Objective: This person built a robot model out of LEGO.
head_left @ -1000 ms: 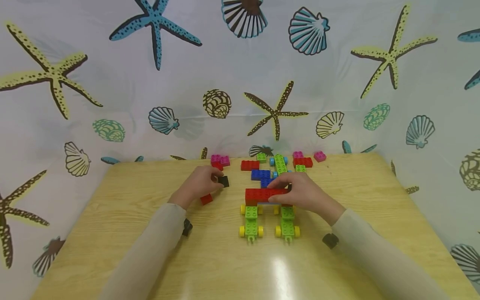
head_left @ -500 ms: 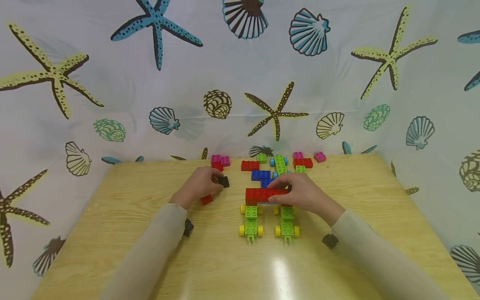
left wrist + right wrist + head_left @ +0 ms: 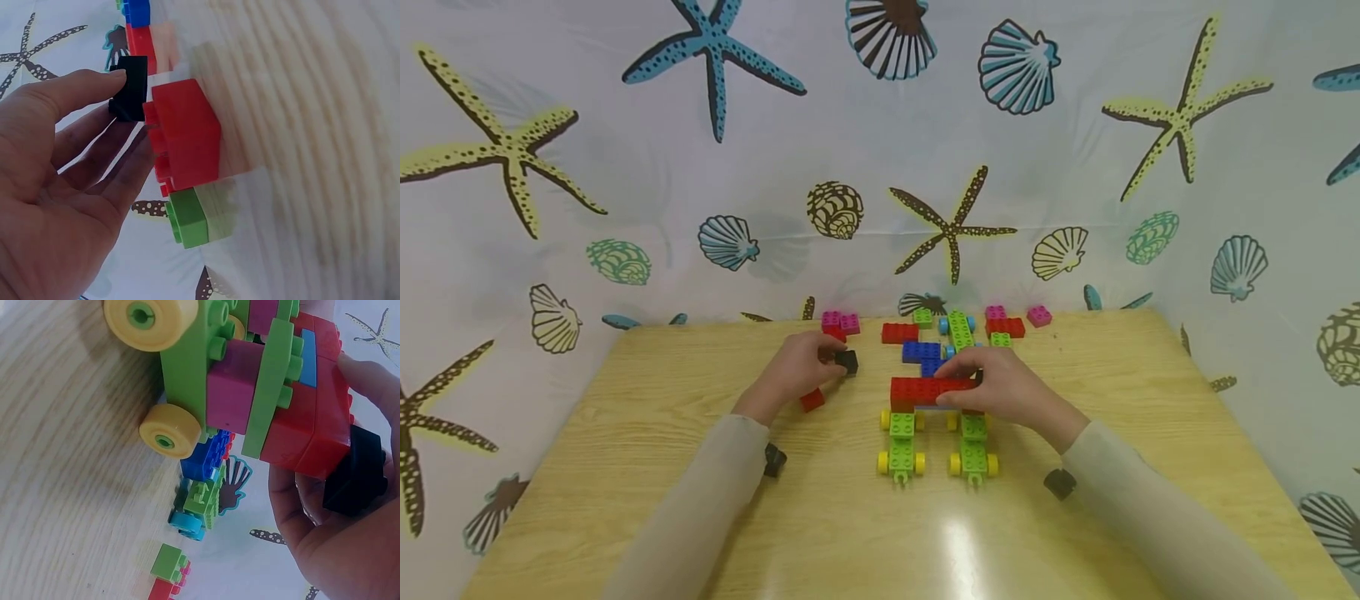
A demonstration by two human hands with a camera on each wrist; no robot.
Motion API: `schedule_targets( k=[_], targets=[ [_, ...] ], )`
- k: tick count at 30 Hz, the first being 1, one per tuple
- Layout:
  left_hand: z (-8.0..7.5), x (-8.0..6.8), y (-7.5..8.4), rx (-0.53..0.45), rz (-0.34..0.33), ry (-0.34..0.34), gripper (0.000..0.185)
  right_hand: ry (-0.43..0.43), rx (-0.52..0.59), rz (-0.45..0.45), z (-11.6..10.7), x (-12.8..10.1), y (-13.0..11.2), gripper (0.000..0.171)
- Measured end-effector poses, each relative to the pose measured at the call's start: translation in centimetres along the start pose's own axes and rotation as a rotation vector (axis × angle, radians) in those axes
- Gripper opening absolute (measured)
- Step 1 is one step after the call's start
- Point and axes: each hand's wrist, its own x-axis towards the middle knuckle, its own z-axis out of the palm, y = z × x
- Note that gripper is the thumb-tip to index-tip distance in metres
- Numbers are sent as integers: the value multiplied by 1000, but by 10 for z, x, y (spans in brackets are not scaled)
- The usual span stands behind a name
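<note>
left hand [image 3: 799, 367] pinches a black block [image 3: 131, 87], right hand [image 3: 1000, 383] grips the red row [image 3: 913, 392]

with twelve o'clock at the seashell cloth [image 3: 850, 275], i see the black block right at the left hand's fingertips, at three o'clock from the palm. thumb and forefinger are drawn in to just the block's width; the other fingers reach out loosely behind. i can't tell whether it touches the table [image 3: 865, 533]. a loose red brick [image 3: 812, 400] lies at six, just beside that hand.

the right hand has its thumb on the row's six o'clock side and fingers on the twelve, spread only as wide as the bricks between them. another black block [image 3: 353, 475] touches the row's three o'clock end, near the palm; whether it is joined i can't tell. the row stands above green wheeled bases [image 3: 902, 454] with yellow wheels, which stretch out toward six.

blue bricks [image 3: 922, 352] lie at twelve from the row, and a green car base [image 3: 959, 327] on light-blue wheels at one. more black pieces sit by the sleeves: one [image 3: 775, 460] at seven from the left hand, one [image 3: 1060, 483] at five from the right.
</note>
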Motion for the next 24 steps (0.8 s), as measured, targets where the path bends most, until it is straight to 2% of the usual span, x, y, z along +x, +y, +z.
schedule_targets(
  k=[7, 17, 24],
  targets=[
    [0, -11, 7, -91, 26, 16, 41, -1, 13, 4, -1, 0, 0, 32],
    [-1, -38, 29, -201, 73, 34, 41, -5, 4, -16, -2, 1, 0, 32],
    [2, -54, 46, -373, 88, 15, 40, -5, -6, -28, -2, 1, 1, 32]
  ],
)
